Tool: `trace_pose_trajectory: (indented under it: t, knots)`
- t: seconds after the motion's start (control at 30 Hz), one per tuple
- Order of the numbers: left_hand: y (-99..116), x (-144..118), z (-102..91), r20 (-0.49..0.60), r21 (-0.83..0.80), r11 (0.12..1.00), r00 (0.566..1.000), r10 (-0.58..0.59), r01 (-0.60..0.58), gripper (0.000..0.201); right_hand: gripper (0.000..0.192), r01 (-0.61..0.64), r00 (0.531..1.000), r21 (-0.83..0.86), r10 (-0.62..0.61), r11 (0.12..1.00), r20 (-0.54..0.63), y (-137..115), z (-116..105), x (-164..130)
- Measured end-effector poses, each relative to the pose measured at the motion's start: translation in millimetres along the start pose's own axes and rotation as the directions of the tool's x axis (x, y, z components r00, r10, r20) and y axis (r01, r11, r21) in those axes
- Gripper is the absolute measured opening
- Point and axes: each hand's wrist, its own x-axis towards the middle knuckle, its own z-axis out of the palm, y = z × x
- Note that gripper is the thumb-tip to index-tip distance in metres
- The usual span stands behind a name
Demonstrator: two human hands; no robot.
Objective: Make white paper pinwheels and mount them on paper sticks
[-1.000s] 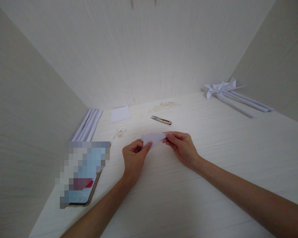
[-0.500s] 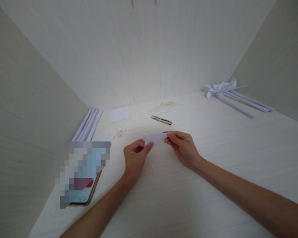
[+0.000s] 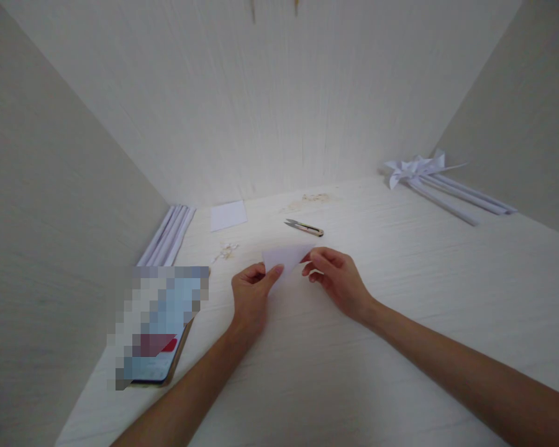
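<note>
Both hands pinch a small folded paper point(image 3: 286, 257) just above the desk point(image 3: 400, 298).
Left hand point(image 3: 250, 295) grips its left end, right hand point(image 3: 338, 279) its right; its long axis runs left-right between them, snips point(image 3: 304, 228) lying just beyond.

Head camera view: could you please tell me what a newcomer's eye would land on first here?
First, the two bare hands at the middle of the pale table: the left hand and right hand pinch a small white paper piece between them. Just behind lie small snips, and at the far right a white paper pinwheel on rolled sticks. A phone lies at the left.
</note>
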Motion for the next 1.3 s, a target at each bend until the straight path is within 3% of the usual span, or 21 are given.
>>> trace_pose_trajectory:
  t: [0.1, 0.17, 0.37, 0.47, 0.6, 0.8, 0.93, 1.03, 1.3]
  knots:
    - [0.1, -1.9, 0.6, 0.050, 0.020, 1.000, 0.999, 0.003, -0.004, 0.018, 0.014, 0.049, 0.999, -0.234, -0.045, 0.971, 0.025, 0.3, 1.3, -1.4]
    - [0.6, -3.9, 1.5, 0.091, 0.037, 0.999, 0.996, -0.005, 0.001, 0.017, 0.017, 0.066, 0.998, -0.293, -0.065, 0.954, 0.013, 0.2, 1.6, -1.6]
    - [5.9, -8.3, 4.7, 0.171, 0.015, 1.000, 0.985, -0.020, 0.017, 0.020, 0.017, 0.091, 0.996, -0.283, -0.087, 0.955, 0.025, 2.5, -0.8, -0.9]
    - [7.0, -7.2, 4.4, 0.151, -0.011, 1.000, 0.988, 0.013, -0.012, 0.012, 0.018, 0.109, 0.994, -0.272, -0.104, 0.956, 0.032, 3.9, -1.7, -0.6]
    - [6.7, -4.4, 2.1, 0.134, -0.069, 0.997, 0.991, 0.023, -0.014, 0.017, 0.019, 0.104, 0.994, -0.279, -0.094, 0.955, 0.047, 3.5, -1.0, -0.4]
    - [8.9, -4.2, 2.2, 0.228, 0.095, 0.994, 0.973, 0.038, -0.061, 0.014, 0.016, 0.096, 0.995, -0.274, -0.098, 0.957, 0.005, 3.2, -1.1, -0.2]
    - [7.8, -3.6, 2.3, 0.213, 0.137, 0.987, 0.976, 0.053, -0.083, 0.014, 0.016, 0.118, 0.993, -0.331, -0.102, 0.936, 0.065, 2.5, 0.5, -3.2]
    - [6.2, -2.2, 1.3, 0.174, 0.110, 0.990, 0.983, 0.064, -0.084, 0.010, 0.022, 0.083, 0.988, -0.367, -0.027, 0.926, 0.155, 2.0, 2.1, -5.9]
    - [6.4, -1.5, -0.5, 0.233, 0.109, 0.993, 0.972, 0.022, -0.048, 0.010, 0.017, 0.130, 0.987, -0.507, -0.063, 0.852, 0.148, 1.0, -2.0, -3.3]
